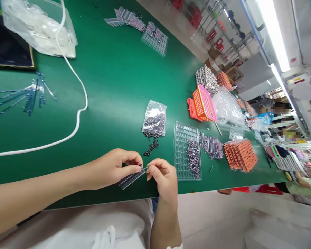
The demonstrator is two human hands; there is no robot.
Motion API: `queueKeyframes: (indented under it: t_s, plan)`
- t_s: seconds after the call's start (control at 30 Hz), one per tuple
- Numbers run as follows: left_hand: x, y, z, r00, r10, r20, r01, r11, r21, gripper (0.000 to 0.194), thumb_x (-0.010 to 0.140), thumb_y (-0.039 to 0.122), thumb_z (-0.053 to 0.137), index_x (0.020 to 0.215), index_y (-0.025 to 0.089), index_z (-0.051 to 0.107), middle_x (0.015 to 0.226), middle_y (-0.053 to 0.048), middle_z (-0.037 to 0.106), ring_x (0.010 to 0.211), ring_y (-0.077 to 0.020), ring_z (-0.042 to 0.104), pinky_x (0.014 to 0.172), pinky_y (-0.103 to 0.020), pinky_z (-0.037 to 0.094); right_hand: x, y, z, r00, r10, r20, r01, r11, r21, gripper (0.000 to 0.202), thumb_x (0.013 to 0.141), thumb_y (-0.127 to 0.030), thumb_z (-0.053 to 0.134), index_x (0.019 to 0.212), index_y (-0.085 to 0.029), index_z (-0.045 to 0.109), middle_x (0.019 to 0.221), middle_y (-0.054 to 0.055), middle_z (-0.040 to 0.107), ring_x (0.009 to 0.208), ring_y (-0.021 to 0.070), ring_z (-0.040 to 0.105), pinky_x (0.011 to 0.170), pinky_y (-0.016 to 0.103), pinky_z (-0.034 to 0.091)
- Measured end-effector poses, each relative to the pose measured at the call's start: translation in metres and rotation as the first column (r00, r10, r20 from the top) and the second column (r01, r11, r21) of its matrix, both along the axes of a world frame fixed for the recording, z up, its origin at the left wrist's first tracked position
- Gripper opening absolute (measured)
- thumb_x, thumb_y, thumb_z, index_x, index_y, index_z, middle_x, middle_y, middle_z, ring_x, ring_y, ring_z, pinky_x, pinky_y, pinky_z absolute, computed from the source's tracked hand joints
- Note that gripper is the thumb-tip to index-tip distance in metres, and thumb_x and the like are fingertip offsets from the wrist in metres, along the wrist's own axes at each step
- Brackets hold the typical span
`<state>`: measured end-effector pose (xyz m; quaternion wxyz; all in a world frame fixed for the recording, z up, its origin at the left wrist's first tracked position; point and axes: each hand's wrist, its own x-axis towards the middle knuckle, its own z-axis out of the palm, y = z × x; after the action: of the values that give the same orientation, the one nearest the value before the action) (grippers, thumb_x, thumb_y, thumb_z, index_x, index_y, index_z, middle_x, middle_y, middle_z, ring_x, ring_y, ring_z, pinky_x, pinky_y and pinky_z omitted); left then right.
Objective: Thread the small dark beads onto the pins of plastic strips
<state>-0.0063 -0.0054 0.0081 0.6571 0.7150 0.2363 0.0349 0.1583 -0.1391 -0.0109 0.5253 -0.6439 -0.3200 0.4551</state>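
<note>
My left hand point(123, 167) is closed on a dark strip panel point(131, 180) with rows of small segments, held slanting just above the table's near edge. At the panel's upper right end, my right hand point(164, 178) pinches a thin pale piece between thumb and forefinger; its exact kind is too small to tell. Beyond the fingers lie loose dark beads point(152, 147), spilling from a clear plastic bag point(154, 119) of the same beads. Right of them, a clear compartment tray point(180, 148) carries a heap of small dark-and-pink parts point(194, 159) along its right side.
A white cable point(79, 117) curves across the green table point(114, 90). Blue strips point(32, 93) and a plastic bag point(52, 38) lie left. To the right are dark-and-pink strips point(214, 147), an orange stack point(240, 155) and an orange-pink basket point(204, 103). Another tray point(155, 45) lies far back.
</note>
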Motion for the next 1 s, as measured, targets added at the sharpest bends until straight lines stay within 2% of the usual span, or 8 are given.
queueKeyframes:
  t_s: [0.1, 0.17, 0.23, 0.37, 0.5, 0.6, 0.73, 1.0]
  plan:
    - [0.002, 0.001, -0.002, 0.996, 0.081, -0.048, -0.083, 0.996, -0.033, 0.032, 0.088, 0.048, 0.057, 0.08, 0.019, 0.066, 0.069, 0.001, 0.063, 0.065, -0.0139, 0.054, 0.059, -0.021, 0.041, 0.028, -0.019, 0.012, 0.917, -0.18, 0.355, 0.183, 0.983, 0.025, 0.02, 0.087, -0.039, 0.066, 0.086, -0.02, 0.071, 0.075, 0.001, 0.068, 0.063, 0.0132, 0.062, 0.061, 0.026, 0.05]
    - [0.003, 0.003, -0.004, 0.99, 0.128, -0.064, -0.133, 0.988, -0.082, 0.033, 0.087, 0.051, 0.058, 0.082, 0.019, 0.065, 0.073, -0.001, 0.065, 0.067, -0.0155, 0.056, 0.061, -0.023, 0.043, 0.06, -0.032, 0.018, 0.715, -0.314, 0.624, 0.327, 0.94, 0.099, 0.022, 0.087, -0.042, 0.065, 0.091, -0.021, 0.071, 0.082, 0.003, 0.07, 0.07, 0.0167, 0.063, 0.067, 0.029, 0.051]
    - [0.004, 0.004, -0.005, 0.982, 0.176, -0.064, -0.183, 0.975, -0.125, 0.032, 0.087, 0.05, 0.059, 0.084, 0.018, 0.065, 0.076, -0.001, 0.066, 0.071, -0.0167, 0.058, 0.064, -0.025, 0.044, 0.099, -0.043, 0.021, 0.468, -0.325, 0.822, 0.38, 0.914, 0.144, 0.025, 0.087, -0.044, 0.066, 0.091, -0.021, 0.072, 0.088, 0.007, 0.072, 0.08, 0.0216, 0.065, 0.075, 0.034, 0.05]
    - [0.004, 0.007, -0.006, 0.973, 0.228, -0.046, -0.232, 0.961, -0.149, 0.028, 0.086, 0.045, 0.061, 0.085, 0.017, 0.065, 0.079, -0.001, 0.067, 0.075, -0.0169, 0.06, 0.069, -0.026, 0.045, 0.154, -0.047, 0.013, 0.205, -0.184, 0.961, 0.361, 0.927, 0.1, 0.036, 0.091, -0.05, 0.057, 0.091, -0.018, 0.073, 0.09, 0.01, 0.071, 0.081, 0.0241, 0.065, 0.077, 0.037, 0.049]
    - [0.004, 0.01, -0.008, 0.966, 0.251, -0.062, -0.257, 0.956, -0.139, 0.028, 0.085, 0.045, 0.062, 0.084, 0.017, 0.065, 0.075, 0.0, 0.066, 0.072, -0.0162, 0.058, 0.067, -0.026, 0.044, 0.135, -0.039, 0.004, 0.03, -0.177, 0.984, 0.297, 0.941, 0.161, 0.038, 0.095, -0.046, 0.051, 0.1, -0.014, 0.073, 0.092, 0.013, 0.071, 0.084, 0.0259, 0.065, 0.078, 0.039, 0.05]
    - [0.004, 0.01, -0.01, 0.963, 0.262, -0.063, -0.269, 0.952, -0.148, 0.028, 0.085, 0.045, 0.062, 0.084, 0.017, 0.065, 0.073, 0.0, 0.065, 0.069, -0.0162, 0.057, 0.066, -0.027, 0.044, 0.084, -0.028, 0.003, 0.127, -0.198, 0.972, 0.12, 0.976, 0.183, 0.021, 0.094, -0.03, 0.059, 0.106, -0.018, 0.071, 0.097, 0.012, 0.071, 0.089, 0.0231, 0.065, 0.083, 0.037, 0.051]
    - [0.004, 0.01, -0.013, 0.96, 0.274, -0.052, -0.279, 0.948, -0.157, 0.027, 0.084, 0.043, 0.062, 0.083, 0.017, 0.064, 0.074, -0.001, 0.066, 0.07, -0.0165, 0.059, 0.067, -0.027, 0.046, 0.026, -0.005, -0.003, 0.405, 0.043, 0.913, -0.184, 0.982, 0.036, 0.015, 0.095, -0.02, 0.055, 0.106, -0.022, 0.067, 0.095, 0.006, 0.069, 0.089, 0.0181, 0.064, 0.081, 0.033, 0.052]
    - [0.004, 0.012, -0.015, 0.96, 0.281, -0.019, -0.281, 0.951, -0.131, 0.024, 0.084, 0.041, 0.063, 0.084, 0.017, 0.067, 0.077, -0.002, 0.07, 0.073, -0.0172, 0.062, 0.068, -0.027, 0.047, 0.011, 0.015, -0.015, 0.448, 0.153, 0.881, -0.229, 0.972, -0.052, 0.012, 0.096, -0.018, 0.051, 0.095, -0.021, 0.062, 0.089, 0.005, 0.064, 0.087, 0.0178, 0.058, 0.078, 0.033, 0.049]
